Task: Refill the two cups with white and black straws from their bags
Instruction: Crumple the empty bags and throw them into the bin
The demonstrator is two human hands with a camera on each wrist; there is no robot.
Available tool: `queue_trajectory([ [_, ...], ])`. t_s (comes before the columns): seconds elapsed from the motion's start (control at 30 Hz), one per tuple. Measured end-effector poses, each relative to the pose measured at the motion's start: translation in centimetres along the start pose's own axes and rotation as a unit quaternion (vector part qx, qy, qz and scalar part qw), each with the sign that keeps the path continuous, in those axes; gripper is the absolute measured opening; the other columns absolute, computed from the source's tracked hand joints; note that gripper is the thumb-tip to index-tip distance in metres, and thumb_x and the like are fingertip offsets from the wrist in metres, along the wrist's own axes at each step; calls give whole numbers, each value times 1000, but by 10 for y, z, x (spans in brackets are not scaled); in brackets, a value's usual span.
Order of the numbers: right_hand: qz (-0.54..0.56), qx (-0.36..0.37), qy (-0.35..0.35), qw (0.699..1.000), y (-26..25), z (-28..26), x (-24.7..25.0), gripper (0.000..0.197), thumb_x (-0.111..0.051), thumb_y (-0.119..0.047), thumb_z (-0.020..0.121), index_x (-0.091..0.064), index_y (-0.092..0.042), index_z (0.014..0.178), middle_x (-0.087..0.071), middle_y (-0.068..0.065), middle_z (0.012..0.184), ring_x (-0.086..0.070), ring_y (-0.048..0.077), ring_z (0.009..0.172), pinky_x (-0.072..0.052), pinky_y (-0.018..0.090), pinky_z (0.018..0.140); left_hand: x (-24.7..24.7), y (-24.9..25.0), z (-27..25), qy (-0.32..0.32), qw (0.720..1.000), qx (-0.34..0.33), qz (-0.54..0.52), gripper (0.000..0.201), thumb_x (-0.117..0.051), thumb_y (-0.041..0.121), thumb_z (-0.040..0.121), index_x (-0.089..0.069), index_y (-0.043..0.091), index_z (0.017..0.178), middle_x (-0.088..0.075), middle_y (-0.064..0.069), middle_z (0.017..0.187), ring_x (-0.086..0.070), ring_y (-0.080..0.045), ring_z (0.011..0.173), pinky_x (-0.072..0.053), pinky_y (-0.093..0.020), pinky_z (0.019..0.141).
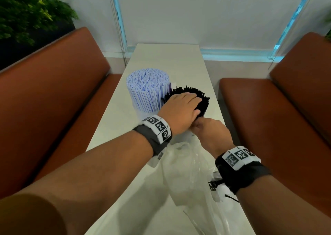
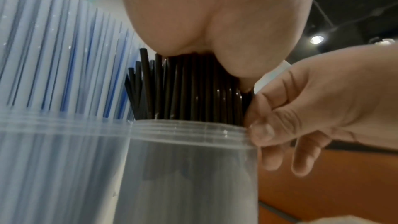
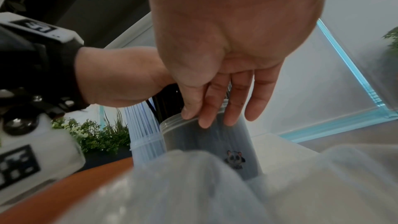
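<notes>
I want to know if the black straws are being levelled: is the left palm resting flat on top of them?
Yes. The left hand lies palm-down on the tops of the black straws.

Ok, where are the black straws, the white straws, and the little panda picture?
black straws point(image 2: 189, 88), left wrist view, on the shafts above the cup's rim.
white straws point(image 1: 147, 84), head view, on the top ends of the bundle.
panda sticker point(image 3: 234, 159), right wrist view, on the sticker's face, low on the cup's wall.

Brown benches point(image 1: 53, 98) flanking a white table point(image 1: 166, 59), leafy plant point(image 1: 26, 11) behind the left one.
</notes>
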State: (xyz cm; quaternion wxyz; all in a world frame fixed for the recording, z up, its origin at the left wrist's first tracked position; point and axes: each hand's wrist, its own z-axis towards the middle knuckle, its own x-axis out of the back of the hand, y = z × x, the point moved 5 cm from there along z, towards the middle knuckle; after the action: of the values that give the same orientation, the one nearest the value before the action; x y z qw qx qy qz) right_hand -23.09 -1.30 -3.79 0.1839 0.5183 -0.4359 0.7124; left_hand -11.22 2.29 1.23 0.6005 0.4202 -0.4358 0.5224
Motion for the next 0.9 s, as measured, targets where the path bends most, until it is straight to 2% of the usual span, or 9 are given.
queue_trajectory([
  [0.17,77,-40,44,995,29,-13,12,15,-56,-43,96,-68,-40,104,-70,-21,84,-63,7,80,-50,31,69,26,13,-49,232,959,1,-166,33,-55,43,96,-67,14,104,-59,-1,106,-56,-21,98,-44,-33,87],
  [0.27,-6,-198,-45,979,78,-32,5,45,-49,-65,93,-67,-27,112,-71,-8,109,-65,20,97,-47,35,76,-8,16,-88,139,953,125,-240,38,-46,63,92,-58,27,88,-50,13,92,-52,-9,85,-48,-33,75],
  [0.33,-55,-245,-139,958,98,-43,-11,71,-44,-78,88,-66,-10,88,-70,3,89,-66,22,82,-43,33,65,-48,16,-106,6,918,259,-300,57,-40,82,78,-56,31,98,-46,14,105,-52,-9,101,-49,-34,88],
  [0.43,15,-256,-176,951,98,-47,-39,70,-53,-77,85,-56,-10,64,-59,3,59,-59,20,59,-39,33,56,-93,11,-125,-109,810,424,-390,102,-42,97,58,-47,30,134,-36,-1,136,-43,-25,131,-40,-45,109],
  [0.6,228,-151,-94,957,76,-36,-62,18,-64,-28,96,-65,-23,79,-62,-9,79,-58,14,77,-41,21,61,-108,8,-123,-86,688,514,-505,126,-57,96,50,-18,37,154,-30,-4,158,-40,-31,139,-38,-53,110],
  [0.67,303,-91,-55,947,66,-35,-57,19,-58,-15,100,-61,-24,84,-62,-9,83,-54,6,68,-38,12,56,-106,4,-122,-60,630,538,-557,128,-67,89,50,-13,41,155,-32,0,158,-40,-31,139,-39,-57,104],
  [0.77,382,-35,-28,923,54,-40,-44,17,-55,-14,102,-52,-26,91,-64,5,88,-58,13,69,-43,18,56,-108,1,-128,-78,551,564,-610,112,-78,70,57,-31,30,151,-51,0,143,-54,-28,122,-53,-48,87],
  [0.83,365,-23,-16,930,50,-44,-30,18,-57,-25,100,-49,-35,87,-68,12,93,-67,24,74,-48,34,59,-110,6,-130,-104,530,534,-650,68,-79,45,74,-58,13,130,-71,-6,117,-70,-24,95,-60,-38,74],
  [0.9,398,-37,5,917,51,-46,-13,22,-56,-23,100,-45,-31,83,-73,8,98,-74,29,74,-45,35,54,-104,5,-131,-72,529,501,-682,22,-70,14,86,-68,9,108,-74,-10,102,-71,-20,76,-57,-30,65],
])
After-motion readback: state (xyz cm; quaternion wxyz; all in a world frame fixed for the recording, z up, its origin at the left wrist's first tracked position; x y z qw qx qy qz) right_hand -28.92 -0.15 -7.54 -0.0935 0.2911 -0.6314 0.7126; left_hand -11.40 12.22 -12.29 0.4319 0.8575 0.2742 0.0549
